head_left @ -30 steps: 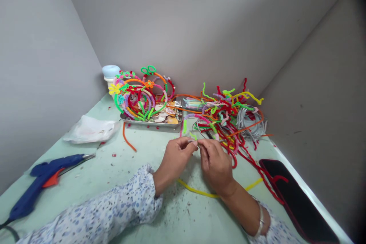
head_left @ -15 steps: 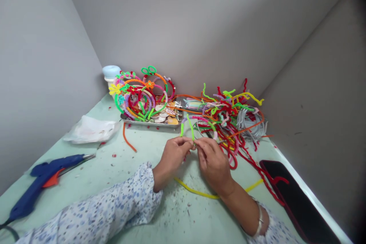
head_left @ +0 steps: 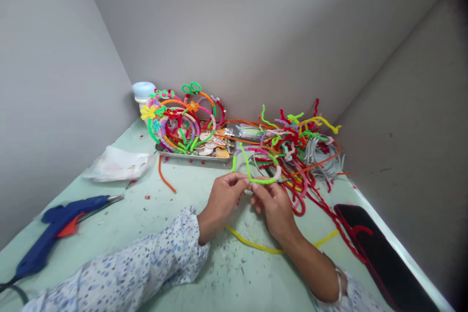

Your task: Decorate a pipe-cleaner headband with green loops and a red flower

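Note:
A curved headband (head_left: 257, 149), covered in pink, purple, white and bright green pipe cleaner, stands up from my two hands. A loose green pipe cleaner end (head_left: 245, 158) points upward beside the pinch point. My left hand (head_left: 227, 199) is closed, thumb and fingers pinching the headband near its lower green part. With fingertips meeting the left ones, my right hand (head_left: 272, 204) pinches the green stretch of the headband from below. The exact grip between the fingertips is partly hidden. Under my right forearm lies a yellow pipe cleaner (head_left: 256, 245).
A metal tray (head_left: 197, 157) holds finished colourful headbands (head_left: 204, 102) and wooden cutouts. Tangled pipe cleaners (head_left: 288, 136) and grey bare bands (head_left: 323, 158) lie back right. A blue glue gun (head_left: 54, 234), a plastic packet (head_left: 119, 163) and a phone (head_left: 383, 258) flank my arms.
My right hand has rolled over and dropped slightly, uncovering the green lower part of the headband. The loose green end tilts a little more leftward. My left hand stays nearly where it was.

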Demonstrator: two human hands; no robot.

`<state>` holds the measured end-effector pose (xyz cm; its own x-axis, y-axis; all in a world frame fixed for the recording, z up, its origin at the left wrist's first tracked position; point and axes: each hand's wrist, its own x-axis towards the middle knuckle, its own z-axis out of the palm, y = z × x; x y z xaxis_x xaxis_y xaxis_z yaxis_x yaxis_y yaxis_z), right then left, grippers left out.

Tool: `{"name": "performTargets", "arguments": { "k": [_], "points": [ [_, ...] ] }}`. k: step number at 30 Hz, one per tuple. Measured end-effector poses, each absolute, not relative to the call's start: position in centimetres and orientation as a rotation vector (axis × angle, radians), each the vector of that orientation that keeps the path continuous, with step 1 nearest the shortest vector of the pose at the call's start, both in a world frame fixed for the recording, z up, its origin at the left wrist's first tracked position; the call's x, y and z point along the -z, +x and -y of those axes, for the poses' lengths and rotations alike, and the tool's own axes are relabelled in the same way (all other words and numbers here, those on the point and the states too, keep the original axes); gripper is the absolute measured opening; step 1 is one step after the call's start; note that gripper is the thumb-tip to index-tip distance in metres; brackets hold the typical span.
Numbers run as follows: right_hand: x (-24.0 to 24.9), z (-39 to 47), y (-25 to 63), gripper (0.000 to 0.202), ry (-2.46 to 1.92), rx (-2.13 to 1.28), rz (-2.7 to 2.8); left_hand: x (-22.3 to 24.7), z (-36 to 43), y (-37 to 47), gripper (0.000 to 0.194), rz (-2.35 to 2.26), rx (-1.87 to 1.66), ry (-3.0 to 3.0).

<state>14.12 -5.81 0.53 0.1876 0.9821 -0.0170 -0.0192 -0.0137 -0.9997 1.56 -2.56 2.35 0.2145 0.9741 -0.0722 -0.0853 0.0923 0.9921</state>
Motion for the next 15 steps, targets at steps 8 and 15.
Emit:
{"name": "performTargets", "arguments": {
  "k": [8,15],
  "points": [
    [0.19,5.39,14.16,0.025,-1.117,-1.223,0.848,-2.25,2.89,1.8,0.018,-1.055,-1.023,1.259],
    [-0.12,5.42,14.1,0.024,-1.175,-1.212,0.842,-1.98,3.17,1.87,0.019,-1.078,-1.042,1.379]
  ]
}}
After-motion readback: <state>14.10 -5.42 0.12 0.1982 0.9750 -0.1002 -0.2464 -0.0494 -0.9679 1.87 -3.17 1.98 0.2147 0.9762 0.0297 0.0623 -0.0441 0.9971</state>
